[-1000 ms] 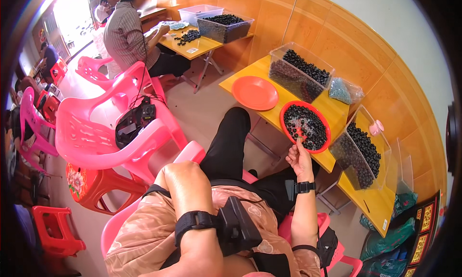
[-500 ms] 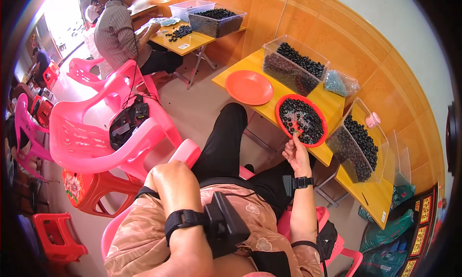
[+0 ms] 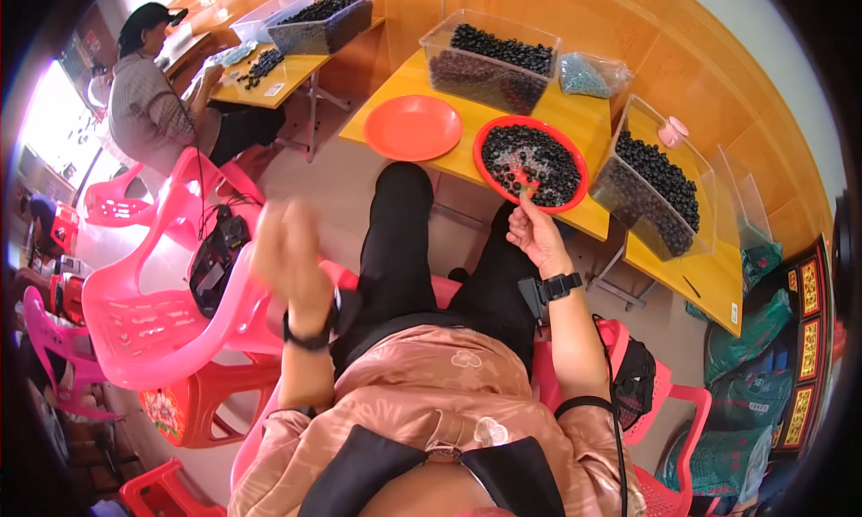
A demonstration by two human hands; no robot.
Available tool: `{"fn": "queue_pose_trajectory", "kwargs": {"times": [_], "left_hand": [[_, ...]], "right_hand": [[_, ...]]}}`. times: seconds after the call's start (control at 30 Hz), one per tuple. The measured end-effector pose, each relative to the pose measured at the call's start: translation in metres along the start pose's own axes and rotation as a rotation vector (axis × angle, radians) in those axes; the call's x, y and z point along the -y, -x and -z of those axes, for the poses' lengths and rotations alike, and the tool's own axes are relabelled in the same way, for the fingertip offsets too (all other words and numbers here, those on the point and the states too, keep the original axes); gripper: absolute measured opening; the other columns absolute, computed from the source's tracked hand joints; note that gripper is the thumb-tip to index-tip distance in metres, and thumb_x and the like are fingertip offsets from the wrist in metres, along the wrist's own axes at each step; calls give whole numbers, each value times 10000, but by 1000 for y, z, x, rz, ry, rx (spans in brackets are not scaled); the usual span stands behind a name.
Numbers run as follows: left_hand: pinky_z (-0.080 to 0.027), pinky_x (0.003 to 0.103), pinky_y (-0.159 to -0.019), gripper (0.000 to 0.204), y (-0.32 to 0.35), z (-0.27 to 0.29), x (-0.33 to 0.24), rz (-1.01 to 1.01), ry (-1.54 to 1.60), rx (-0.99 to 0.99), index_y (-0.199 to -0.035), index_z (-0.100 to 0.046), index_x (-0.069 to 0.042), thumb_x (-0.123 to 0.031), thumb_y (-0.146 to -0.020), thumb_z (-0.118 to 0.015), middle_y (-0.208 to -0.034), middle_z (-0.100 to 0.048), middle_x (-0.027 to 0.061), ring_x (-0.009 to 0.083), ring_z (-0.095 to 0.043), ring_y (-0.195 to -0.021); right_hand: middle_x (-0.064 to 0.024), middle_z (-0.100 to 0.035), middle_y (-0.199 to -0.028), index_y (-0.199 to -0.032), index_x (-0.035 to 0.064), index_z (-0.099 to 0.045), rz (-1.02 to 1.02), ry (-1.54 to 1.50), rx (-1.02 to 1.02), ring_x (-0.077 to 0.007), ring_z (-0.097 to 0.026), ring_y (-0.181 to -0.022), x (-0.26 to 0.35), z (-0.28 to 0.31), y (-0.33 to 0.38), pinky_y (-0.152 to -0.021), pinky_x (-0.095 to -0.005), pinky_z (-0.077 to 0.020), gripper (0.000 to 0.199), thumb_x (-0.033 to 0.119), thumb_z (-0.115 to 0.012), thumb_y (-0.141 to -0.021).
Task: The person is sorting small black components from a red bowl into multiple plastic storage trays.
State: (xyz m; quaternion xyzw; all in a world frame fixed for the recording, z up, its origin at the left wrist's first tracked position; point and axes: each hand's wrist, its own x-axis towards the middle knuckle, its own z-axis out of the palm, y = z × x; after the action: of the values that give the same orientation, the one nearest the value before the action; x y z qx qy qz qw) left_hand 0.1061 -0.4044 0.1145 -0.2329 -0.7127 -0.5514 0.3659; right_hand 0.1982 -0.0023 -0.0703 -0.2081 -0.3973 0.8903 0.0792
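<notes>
One right hand (image 3: 537, 233) reaches into one of two plates (image 3: 584, 171).

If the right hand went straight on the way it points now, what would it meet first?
Likely the red dish or the small black pieces in it; the right hand overlaps the dish's near edge in view, though touching or hovering is unclear.

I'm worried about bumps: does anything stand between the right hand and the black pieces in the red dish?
Nothing visible does. The right hand reaches over the near rim of the red dish to the black pieces. The left hand and orange plate are off to the left.
</notes>
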Motion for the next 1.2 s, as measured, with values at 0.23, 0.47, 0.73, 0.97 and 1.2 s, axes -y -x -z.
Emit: {"fn": "queue_pose_trajectory", "kwargs": {"times": [0.23,0.47,0.73,0.97,1.2], "left_hand": [[-551,445,-669,362,16,-39,186,235,-422,601,-983,-764,-17,-372,-968,-837,-741,-717,160,324,-729,-691],[-508,343,-628,374,9,-40,207,425,-181,757,-925,-736,8,-346,-1014,-816,-694,-702,70,144,-664,-648],[-482,270,-640,301,3,-57,245,549,-113,668,-975,-753,-2,-290,-1039,-807,-731,-685,-3,63,-623,-689],[-503,348,-622,276,-13,-60,237,540,-172,389,-1001,-777,-5,-271,-969,-845,-693,-672,86,168,-613,-613],[-397,261,-552,209,-2,-88,206,636,-47,422,-991,-758,1,-195,-1028,-819,-697,-636,-24,32,-511,-617]], "right_hand": [[68,-444,-733,-812,193,-563,-60,-57,93,-94,-433,-635,-5,-9,5,-634,-290,-394,460,507,-663,-1132],[60,-500,-750,-861,181,-594,-193,5,-19,-98,-487,-640,-27,-29,-2,-627,-293,-432,435,516,-665,-1129],[55,-461,-797,-888,170,-575,-220,-33,-38,-90,-440,-674,-39,-36,-28,-634,-280,-379,416,487,-636,-1152],[47,-381,-783,-897,162,-546,-242,-149,-4,-101,-369,-651,-50,-43,-30,-611,-275,-336,430,483,-573,-1181],[32,-495,-808,-918,151,-609,-283,-243,-19,-113,-471,-697,-49,-8,-35,-658,-286,-422,406,471,-604,-1167]]}}
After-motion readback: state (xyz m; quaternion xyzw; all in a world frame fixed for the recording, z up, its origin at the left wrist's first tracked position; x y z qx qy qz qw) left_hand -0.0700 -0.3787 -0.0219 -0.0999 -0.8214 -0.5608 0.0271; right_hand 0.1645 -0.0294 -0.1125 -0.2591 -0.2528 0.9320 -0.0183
